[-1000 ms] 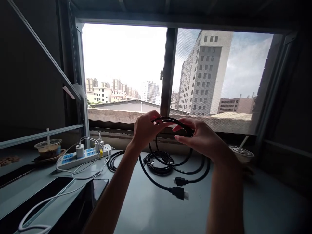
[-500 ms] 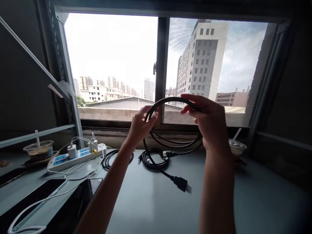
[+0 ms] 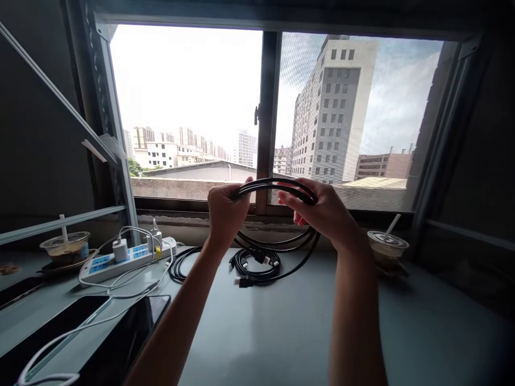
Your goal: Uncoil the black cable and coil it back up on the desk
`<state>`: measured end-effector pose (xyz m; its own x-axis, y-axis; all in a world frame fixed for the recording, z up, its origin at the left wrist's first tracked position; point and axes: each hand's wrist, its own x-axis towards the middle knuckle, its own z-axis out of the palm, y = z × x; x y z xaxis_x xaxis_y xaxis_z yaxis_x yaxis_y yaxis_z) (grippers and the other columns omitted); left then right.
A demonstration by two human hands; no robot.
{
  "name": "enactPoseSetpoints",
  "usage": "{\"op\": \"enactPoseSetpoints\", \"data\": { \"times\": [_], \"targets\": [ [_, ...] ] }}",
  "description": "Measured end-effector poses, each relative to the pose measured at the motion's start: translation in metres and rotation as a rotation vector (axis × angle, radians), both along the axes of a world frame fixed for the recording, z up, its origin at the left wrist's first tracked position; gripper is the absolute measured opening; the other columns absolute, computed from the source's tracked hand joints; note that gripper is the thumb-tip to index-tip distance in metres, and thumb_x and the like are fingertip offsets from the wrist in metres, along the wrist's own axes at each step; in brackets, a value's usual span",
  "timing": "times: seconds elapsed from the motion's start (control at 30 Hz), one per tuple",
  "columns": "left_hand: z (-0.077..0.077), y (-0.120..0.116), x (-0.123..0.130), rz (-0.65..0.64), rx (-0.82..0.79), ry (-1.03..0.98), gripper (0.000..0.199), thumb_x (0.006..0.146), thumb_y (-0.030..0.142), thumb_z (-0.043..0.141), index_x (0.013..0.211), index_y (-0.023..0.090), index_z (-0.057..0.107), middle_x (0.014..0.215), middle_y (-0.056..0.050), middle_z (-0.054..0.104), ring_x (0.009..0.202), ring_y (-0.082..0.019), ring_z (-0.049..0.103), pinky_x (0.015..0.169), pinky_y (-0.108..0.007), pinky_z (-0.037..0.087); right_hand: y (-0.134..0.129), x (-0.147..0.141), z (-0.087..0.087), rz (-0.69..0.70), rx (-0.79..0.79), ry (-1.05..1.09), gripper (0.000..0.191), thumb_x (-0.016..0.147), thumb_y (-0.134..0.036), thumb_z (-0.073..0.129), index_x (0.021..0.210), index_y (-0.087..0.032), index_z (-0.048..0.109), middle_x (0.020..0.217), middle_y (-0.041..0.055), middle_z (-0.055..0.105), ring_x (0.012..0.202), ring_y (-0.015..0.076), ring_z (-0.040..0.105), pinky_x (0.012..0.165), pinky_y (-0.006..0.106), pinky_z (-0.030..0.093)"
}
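Note:
A black HDMI cable (image 3: 276, 181) is held up in loose loops in front of the window. My left hand (image 3: 227, 212) closes around the left side of the loops, thumb on top. On the right side, my right hand (image 3: 328, 213) grips the strands between thumb and fingers. The lower loops sag between both hands. One plug (image 3: 243, 282) dangles low over the table, its tip pointing left; another plug (image 3: 260, 258) hangs near a coiled black cable (image 3: 257, 275) lying on the table.
Another black coil (image 3: 181, 266) lies left of centre, partly behind my left forearm. A power strip (image 3: 129, 260) with white chargers and cords stands at left. Dark tablets (image 3: 124, 338) lie at front left. Lidded drink cups stand at left (image 3: 66, 246) and right (image 3: 387, 247).
Both hands have lowered slightly and drawn closer together. My left hand has turned and closed around the strands. The hanging plug has swung from lower right to the left.

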<state>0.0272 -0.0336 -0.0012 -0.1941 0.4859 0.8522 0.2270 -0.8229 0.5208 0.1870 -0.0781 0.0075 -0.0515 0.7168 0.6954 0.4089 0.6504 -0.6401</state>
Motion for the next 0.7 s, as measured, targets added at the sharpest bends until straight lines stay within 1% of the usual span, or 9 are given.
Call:
{"op": "enactPoseSetpoints", "data": {
  "times": [0.03, 0.1, 0.2, 0.33, 0.4, 0.47, 0.57, 0.63, 0.7],
  "targets": [
    [0.0, -0.003, 0.002, 0.029, 0.034, 0.039, 0.049, 0.073, 0.032, 0.062, 0.038, 0.016, 0.032, 0.041, 0.007, 0.019, 0.042, -0.004, 0.018, 0.041, -0.023, 0.015, -0.002, -0.002, 0.0, 0.033, -0.039, -0.007, 0.029, 0.076, -0.04, 0.06, 0.089, -0.015, 0.064, 0.07, 0.0021, 0.066, 0.037, 0.0049, 0.044, 0.035, 0.018, 0.034],
    [0.0, -0.008, 0.006, 0.003, 0.025, 0.064, 0.05, 0.074, 0.034, 0.061, 0.038, 0.016, 0.032, 0.042, 0.007, 0.019, 0.043, -0.004, 0.018, 0.042, -0.023, 0.015, -0.005, -0.006, 0.001, 0.06, -0.065, -0.01, 0.03, 0.077, -0.044, 0.059, 0.079, -0.014, 0.063, 0.058, 0.0003, 0.062, 0.032, 0.0025, 0.035, 0.031, 0.017, 0.025],
    [0.001, -0.011, 0.008, -0.089, -0.042, 0.031, 0.049, 0.074, 0.035, 0.061, 0.039, 0.016, 0.034, 0.042, 0.007, 0.021, 0.042, -0.004, 0.019, 0.041, -0.023, 0.016, -0.011, -0.007, 0.002, 0.075, -0.057, 0.025, 0.032, 0.073, -0.045, 0.064, 0.067, -0.014, 0.059, 0.044, -0.0035, 0.05, 0.034, 0.0021, 0.033, 0.031, 0.016, 0.02],
    [0.003, -0.01, 0.006, -0.253, -0.173, -0.144, 0.046, 0.074, 0.031, 0.062, 0.041, 0.017, 0.034, 0.04, 0.008, 0.024, 0.037, -0.002, 0.019, 0.038, -0.021, 0.016, -0.022, -0.004, 0.005, 0.147, -0.114, 0.083, 0.033, 0.07, -0.048, 0.067, 0.069, -0.016, 0.061, 0.04, -0.007, 0.039, 0.033, 0.0019, 0.03, 0.031, 0.016, 0.016],
    [0.002, -0.007, 0.006, -0.365, -0.268, -0.258, 0.045, 0.075, 0.031, 0.062, 0.043, 0.017, 0.033, 0.038, 0.009, 0.024, 0.034, -0.001, 0.018, 0.035, -0.02, 0.014, -0.026, -0.005, 0.007, 0.129, -0.105, 0.167, 0.033, 0.07, -0.049, 0.067, 0.072, -0.017, 0.063, 0.038, -0.0085, 0.033, 0.031, 0.0017, 0.026, 0.03, 0.017, 0.013],
    [-0.002, -0.003, 0.009, -0.453, -0.337, -0.296, 0.043, 0.076, 0.033, 0.061, 0.045, 0.017, 0.034, 0.037, 0.009, 0.027, 0.031, -0.001, 0.021, 0.032, -0.018, 0.015, -0.029, -0.006, 0.009, 0.086, -0.076, 0.268, 0.029, 0.068, -0.046, 0.07, 0.071, -0.017, 0.065, 0.037, -0.0095, 0.029, 0.03, 0.0012, 0.023, 0.029, 0.017, 0.012],
    [-0.012, 0.004, 0.02, -0.495, -0.399, -0.176, 0.036, 0.079, 0.033, 0.057, 0.05, 0.017, 0.042, 0.038, 0.007, 0.038, 0.031, -0.005, 0.04, 0.033, -0.017, 0.031, -0.03, -0.009, 0.011, -0.004, -0.012, 0.421, 0.02, 0.064, -0.036, 0.075, 0.065, -0.018, 0.066, 0.034, -0.0102, 0.027, 0.028, 0.0008, 0.021, 0.029, 0.017, 0.012],
    [-0.02, 0.008, 0.028, -0.452, -0.447, -0.059, 0.031, 0.08, 0.032, 0.055, 0.054, 0.017, 0.048, 0.04, 0.005, 0.045, 0.035, -0.009, 0.05, 0.037, -0.019, 0.04, -0.029, -0.01, 0.012, -0.071, 0.058, 0.538, 0.016, 0.061, -0.03, 0.076, 0.062, -0.018, 0.066, 0.032, -0.0101, 0.027, 0.027, 0.0012, 0.02, 0.028, 0.018, 0.01],
    [-0.027, 0.008, 0.036, -0.408, -0.538, 0.069, 0.03, 0.08, 0.033, 0.054, 0.056, 0.015, 0.053, 0.042, 0.002, 0.05, 0.036, -0.011, 0.053, 0.036, -0.021, 0.042, -0.029, -0.01, 0.013, -0.134, 0.161, 0.65, 0.015, 0.059, -0.027, 0.077, 0.058, -0.018, 0.065, 0.032, -0.0093, 0.029, 0.027, 0.002, 0.021, 0.027, 0.019, 0.01]
  ]
}}
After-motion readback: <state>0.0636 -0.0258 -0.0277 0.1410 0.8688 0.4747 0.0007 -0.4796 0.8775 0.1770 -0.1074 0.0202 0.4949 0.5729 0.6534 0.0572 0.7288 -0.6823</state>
